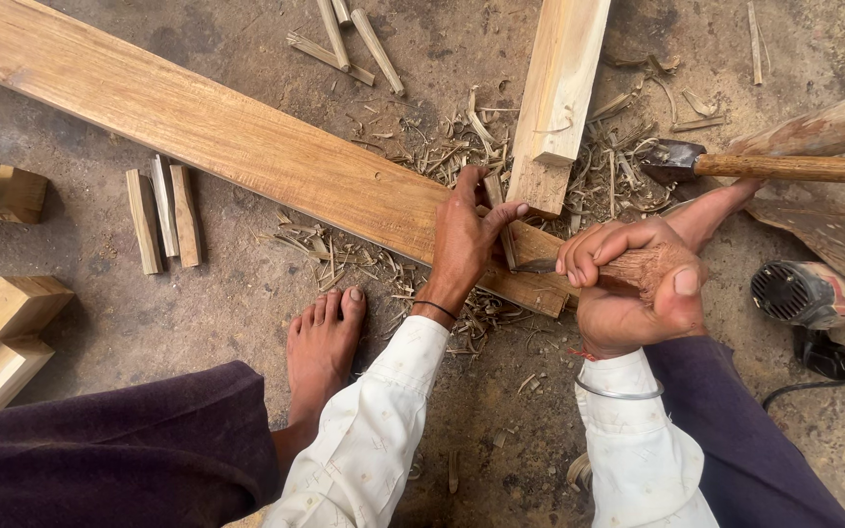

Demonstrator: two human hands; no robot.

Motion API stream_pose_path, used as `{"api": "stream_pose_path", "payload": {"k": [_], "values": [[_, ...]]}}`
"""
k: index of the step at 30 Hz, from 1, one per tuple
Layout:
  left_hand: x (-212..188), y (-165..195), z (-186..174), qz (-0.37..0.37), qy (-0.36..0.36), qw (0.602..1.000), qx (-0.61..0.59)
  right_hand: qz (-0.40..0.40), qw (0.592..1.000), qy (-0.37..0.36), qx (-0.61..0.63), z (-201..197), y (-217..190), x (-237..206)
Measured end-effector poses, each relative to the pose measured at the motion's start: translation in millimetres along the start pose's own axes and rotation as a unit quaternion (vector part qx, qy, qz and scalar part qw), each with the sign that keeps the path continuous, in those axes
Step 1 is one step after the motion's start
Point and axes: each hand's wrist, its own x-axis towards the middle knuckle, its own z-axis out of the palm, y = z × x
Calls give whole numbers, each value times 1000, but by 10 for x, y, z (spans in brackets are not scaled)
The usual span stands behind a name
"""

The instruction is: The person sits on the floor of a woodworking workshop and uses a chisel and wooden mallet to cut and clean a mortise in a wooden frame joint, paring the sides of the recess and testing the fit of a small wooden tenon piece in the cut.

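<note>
Long pale plank (207,132) flat on floor, running far-left to centre. Wooden-handled chisel (628,266) lies low across plank's near-right end, blade mostly hidden.

Bare floor (217,323) left of plank (198,127)
</note>
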Motion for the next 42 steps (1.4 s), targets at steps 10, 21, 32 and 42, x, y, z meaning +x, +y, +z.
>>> {"api": "stream_pose_path", "payload": {"k": [10, 21, 32, 42], "values": [[37, 168, -88, -29, -35, 992, -120, -18, 999, -2, 28, 211, -479, 157], [43, 62, -35, 16, -10, 1000, 25, 43, 996, -63, 47, -130, 41, -55], [139, 39, -179, 73, 51, 996, -17, 33, 990, -123, 63, 37, 96, 11], [529, 162, -542, -135, 15, 931, -340, 51, 996, -79, -6, -24, 91, -119]]}}
